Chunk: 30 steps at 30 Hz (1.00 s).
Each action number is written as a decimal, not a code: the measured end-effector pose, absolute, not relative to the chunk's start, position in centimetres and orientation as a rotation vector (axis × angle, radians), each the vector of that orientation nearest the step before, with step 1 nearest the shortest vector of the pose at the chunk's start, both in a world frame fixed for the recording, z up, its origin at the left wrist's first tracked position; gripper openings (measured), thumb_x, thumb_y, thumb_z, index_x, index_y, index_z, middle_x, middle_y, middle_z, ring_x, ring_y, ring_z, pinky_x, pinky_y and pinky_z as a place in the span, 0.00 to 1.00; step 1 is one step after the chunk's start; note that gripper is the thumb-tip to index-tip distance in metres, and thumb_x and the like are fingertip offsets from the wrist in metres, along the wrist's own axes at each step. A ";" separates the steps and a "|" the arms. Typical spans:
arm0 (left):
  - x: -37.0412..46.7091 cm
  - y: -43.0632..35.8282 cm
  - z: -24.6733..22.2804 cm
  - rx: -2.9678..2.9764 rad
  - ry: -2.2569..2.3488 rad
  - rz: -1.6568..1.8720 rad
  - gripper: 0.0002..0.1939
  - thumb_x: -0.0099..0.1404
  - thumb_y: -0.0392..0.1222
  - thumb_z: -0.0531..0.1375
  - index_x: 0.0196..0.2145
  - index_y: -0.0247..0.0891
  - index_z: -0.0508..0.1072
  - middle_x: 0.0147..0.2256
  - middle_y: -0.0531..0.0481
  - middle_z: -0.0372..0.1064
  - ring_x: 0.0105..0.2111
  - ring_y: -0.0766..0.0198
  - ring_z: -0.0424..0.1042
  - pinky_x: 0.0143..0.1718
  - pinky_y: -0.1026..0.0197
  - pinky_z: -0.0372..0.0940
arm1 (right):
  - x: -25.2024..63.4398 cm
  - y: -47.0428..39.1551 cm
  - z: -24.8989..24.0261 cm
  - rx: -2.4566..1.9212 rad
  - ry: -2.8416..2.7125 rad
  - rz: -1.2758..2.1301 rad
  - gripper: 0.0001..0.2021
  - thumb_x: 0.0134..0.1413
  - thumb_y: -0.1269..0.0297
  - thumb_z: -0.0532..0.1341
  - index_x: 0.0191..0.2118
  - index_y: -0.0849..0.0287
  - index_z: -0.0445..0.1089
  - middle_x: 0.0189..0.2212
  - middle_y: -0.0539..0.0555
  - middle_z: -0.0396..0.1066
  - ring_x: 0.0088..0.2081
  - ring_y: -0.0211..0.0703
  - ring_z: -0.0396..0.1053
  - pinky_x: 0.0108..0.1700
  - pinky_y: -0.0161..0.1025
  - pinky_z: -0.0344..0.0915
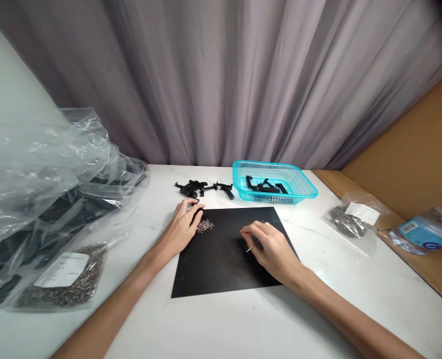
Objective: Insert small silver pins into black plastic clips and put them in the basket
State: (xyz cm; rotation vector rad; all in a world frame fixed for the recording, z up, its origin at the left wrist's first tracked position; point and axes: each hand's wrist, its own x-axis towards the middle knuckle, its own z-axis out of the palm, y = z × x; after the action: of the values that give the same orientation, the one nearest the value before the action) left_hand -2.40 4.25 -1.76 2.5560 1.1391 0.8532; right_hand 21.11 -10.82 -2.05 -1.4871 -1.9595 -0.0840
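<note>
Right hand (269, 244): grip pinched on one slim silvery rod (249, 248). Left hand (184, 220): grip half-curled, hold unclear, at far-left corner, one black rectangular mat (217, 264).

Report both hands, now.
Left hand: fingers curled beside the small metal pieces; whether it grips anything cannot be told.
Right hand: closed, holding a thin light-coloured stick.

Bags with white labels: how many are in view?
2: the left labelled bag beside the large clear plastic, and the right labelled bag near the bottle. Others may be hidden under the plastic.
</note>
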 end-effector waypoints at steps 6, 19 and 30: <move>-2.2 4.1 -2.2 2.446 1.132 0.891 0.17 0.76 0.49 0.52 0.51 0.38 0.74 0.56 0.42 0.62 0.61 0.48 0.66 0.67 0.44 0.60 | 22.4 -11.2 -2.3 -1.479 -1.875 0.079 0.08 0.67 0.72 0.58 0.43 0.56 0.74 0.39 0.55 0.76 0.37 0.45 0.73 0.34 0.39 0.69; -1.5 2.1 0.8 2.122 0.989 1.274 0.14 0.72 0.51 0.59 0.44 0.41 0.78 0.45 0.47 0.74 0.47 0.57 0.76 0.54 0.54 0.72 | 22.1 -11.4 -2.8 -1.438 -1.916 0.067 0.08 0.71 0.68 0.58 0.44 0.53 0.75 0.41 0.53 0.78 0.42 0.47 0.76 0.45 0.45 0.72; 0.6 -4.5 1.4 1.722 0.806 0.672 0.21 0.76 0.60 0.49 0.35 0.40 0.64 0.31 0.50 0.77 0.28 0.63 0.74 0.25 0.65 0.71 | 22.2 -11.6 -1.8 -1.430 -1.774 0.229 0.07 0.69 0.67 0.59 0.45 0.55 0.75 0.41 0.55 0.75 0.36 0.43 0.72 0.34 0.39 0.70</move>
State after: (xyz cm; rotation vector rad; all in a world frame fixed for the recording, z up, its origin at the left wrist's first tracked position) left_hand 0.64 -4.48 1.38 1.7223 0.8055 0.6720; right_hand 22.22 -11.61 -1.76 -1.4295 -1.7739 0.2286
